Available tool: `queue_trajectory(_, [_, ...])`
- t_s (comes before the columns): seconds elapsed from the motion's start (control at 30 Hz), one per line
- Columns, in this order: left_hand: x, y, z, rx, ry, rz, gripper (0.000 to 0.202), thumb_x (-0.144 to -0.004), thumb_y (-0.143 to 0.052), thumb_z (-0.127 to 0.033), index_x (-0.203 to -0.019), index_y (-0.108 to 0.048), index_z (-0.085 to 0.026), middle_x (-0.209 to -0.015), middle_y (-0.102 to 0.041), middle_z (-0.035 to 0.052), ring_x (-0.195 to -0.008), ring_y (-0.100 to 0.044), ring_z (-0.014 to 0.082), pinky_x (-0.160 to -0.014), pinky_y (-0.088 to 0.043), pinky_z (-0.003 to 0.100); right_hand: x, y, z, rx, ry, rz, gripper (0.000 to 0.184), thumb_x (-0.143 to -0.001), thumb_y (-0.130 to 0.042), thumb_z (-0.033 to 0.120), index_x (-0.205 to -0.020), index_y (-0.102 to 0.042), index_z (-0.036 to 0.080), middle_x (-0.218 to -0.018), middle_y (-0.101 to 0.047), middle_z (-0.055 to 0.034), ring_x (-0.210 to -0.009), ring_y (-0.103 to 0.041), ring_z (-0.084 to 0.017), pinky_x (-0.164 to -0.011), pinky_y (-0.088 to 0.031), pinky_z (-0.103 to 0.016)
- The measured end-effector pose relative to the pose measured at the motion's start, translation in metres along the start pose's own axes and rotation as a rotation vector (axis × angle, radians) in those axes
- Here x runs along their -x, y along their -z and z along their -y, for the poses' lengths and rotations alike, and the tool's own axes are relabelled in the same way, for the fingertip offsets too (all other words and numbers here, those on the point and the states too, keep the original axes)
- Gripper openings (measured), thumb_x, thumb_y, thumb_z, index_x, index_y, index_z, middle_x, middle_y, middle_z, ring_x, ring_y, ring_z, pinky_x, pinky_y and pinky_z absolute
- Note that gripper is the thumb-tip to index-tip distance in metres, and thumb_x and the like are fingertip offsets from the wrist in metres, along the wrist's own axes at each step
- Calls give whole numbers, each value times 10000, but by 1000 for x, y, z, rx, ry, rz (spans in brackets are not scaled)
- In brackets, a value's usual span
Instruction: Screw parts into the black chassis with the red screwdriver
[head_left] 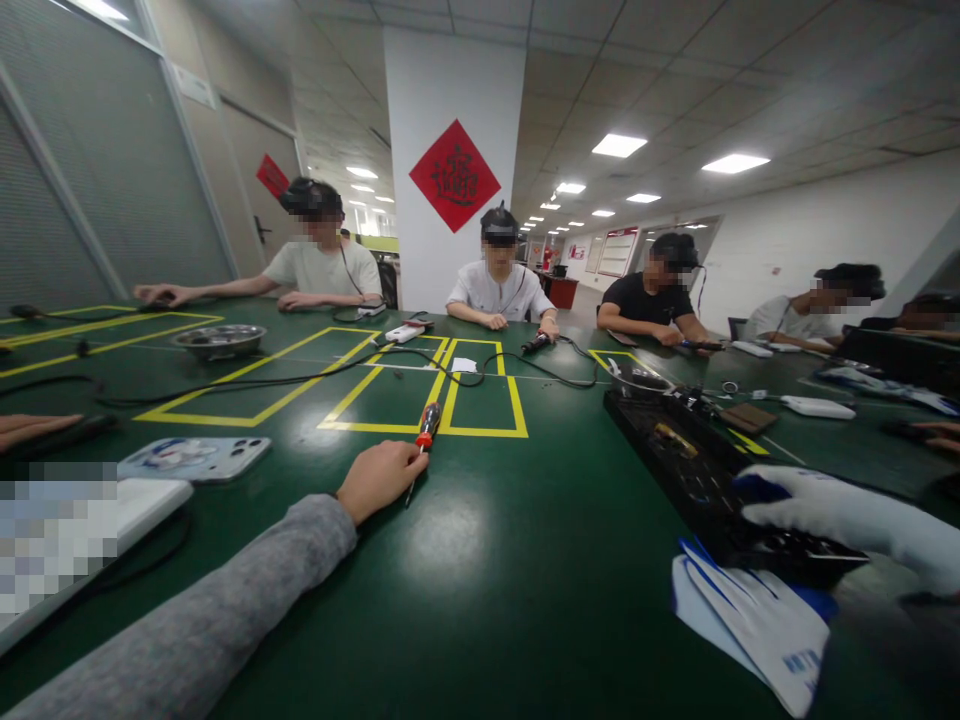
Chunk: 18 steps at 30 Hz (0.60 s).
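My left hand point(381, 480), in a grey sleeve, is closed in a pinch on a screwdriver point(428, 424). Its fingers grip the metal shaft just below the orange, dark and clear handle. The handle points away from me over the yellow tape lines, and the dark tip angles back towards me near the green table top point(450, 580). My right hand does not show. Over at the right, a white-gloved hand point(810, 500), seemingly a co-worker's, reaches over an open black tool case point(675, 470). White and blue work gloves point(757, 620) lie in front of the case.
A phone point(196, 458) and a white device point(82, 550) lie at my left. Farther off are a metal bowl point(220, 340), a black cable point(300, 380) and a white power strip point(405, 332). Several people sit around the table, and another person's hand point(34, 430) rests at the left edge.
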<state>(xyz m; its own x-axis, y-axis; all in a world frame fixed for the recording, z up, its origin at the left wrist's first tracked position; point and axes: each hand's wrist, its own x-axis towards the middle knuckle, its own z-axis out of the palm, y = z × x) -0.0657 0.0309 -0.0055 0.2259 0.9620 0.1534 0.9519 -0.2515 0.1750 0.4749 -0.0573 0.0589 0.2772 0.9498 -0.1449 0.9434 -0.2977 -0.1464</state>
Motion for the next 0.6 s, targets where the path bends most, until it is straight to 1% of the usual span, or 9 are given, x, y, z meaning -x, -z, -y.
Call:
queue_trajectory(0.03, [0, 1, 0, 5, 0, 1, 450, -855, -313, -475, -787, -667, -205, -820, -660, 67, -750, -594, 198, -601, -369, 260, 2, -6, -7, -15, -32, 84, 502, -664, -563, 476, -1118, -553, 261, -989, -672, -82, -826, -647, -257, -664, -509, -320])
queue_trajectory(0.07, [0, 1, -1, 10, 2, 2, 450, -855, -316, -475, -786, -667, -202, -820, -660, 68, -748, -594, 196, -603, -368, 261, 4, -11, -12, 8, -69, 80, 523, -651, -576, 443, -1140, -545, 262, -1023, -660, -97, -864, -638, -279, -684, -510, -344])
queue_trajectory(0.13, [1, 2, -2, 17, 15, 9, 446, -852, -323, -475, -783, -666, -197, -819, -660, 70, -746, -595, 193, -603, -365, 260, 8, -21, -16, 99, -67, 21, 478, -646, -570, 370, -1109, -582, 250, -1098, -627, -115, -960, -602, -316, -772, -492, -391])
queue_trajectory(0.2, [1, 2, -3, 19, 27, 12, 439, -851, -327, -472, -783, -664, -198, -819, -661, 68, -749, -596, 190, -597, -361, 255, 11, -27, -14, 192, -32, -48, 403, -659, -542, 325, -1046, -628, 251, -1129, -613, -112, -1018, -570, -333, -839, -465, -422])
queue_trajectory(0.3, [1, 2, -3, 12, 30, 13, 437, -853, -323, -468, -772, -660, -202, -817, -663, 64, -749, -595, 187, -596, -359, 249, 15, -29, -11, 239, 12, -60, 345, -689, -500, 322, -995, -656, 298, -1128, -617, -76, -1030, -562, -332, -864, -451, -448])
queue_trajectory(0.4, [1, 1, -3, 4, 27, 6, 443, -854, -319, -471, -763, -654, -197, -819, -663, 68, -741, -594, 187, -594, -358, 249, 16, -29, -22, 205, 102, -68, 325, -715, -481, 358, -989, -657, 356, -1168, -598, -20, -1081, -534, -307, -929, -413, -429])
queue_trajectory(0.5, [2, 2, -3, -1, 16, 1, 447, -855, -313, -474, -763, -652, -198, -819, -662, 70, -737, -596, 191, -598, -361, 255, 14, -28, -39, 109, 197, -59, 344, -742, -462, 414, -1032, -642, 365, -1211, -574, -12, -1134, -498, -295, -976, -375, -399])
queue_trajectory(0.53, [2, 2, -3, -3, 17, 3, 447, -854, -313, -474, -763, -652, -198, -819, -663, 70, -740, -597, 192, -603, -363, 256, 13, -27, -44, 67, 212, -42, 345, -740, -469, 420, -1032, -642, 364, -1204, -579, -14, -1137, -496, -295, -980, -374, -391])
queue_trajectory(0.6, [2, 3, -4, -6, 23, 6, 447, -854, -314, -473, -762, -652, -197, -825, -665, 71, -748, -600, 192, -612, -369, 255, 10, -22, -48, -33, 191, 11, 323, -720, -496, 416, -1001, -646, 368, -1139, -622, -10, -1103, -525, -298, -950, -405, -382])
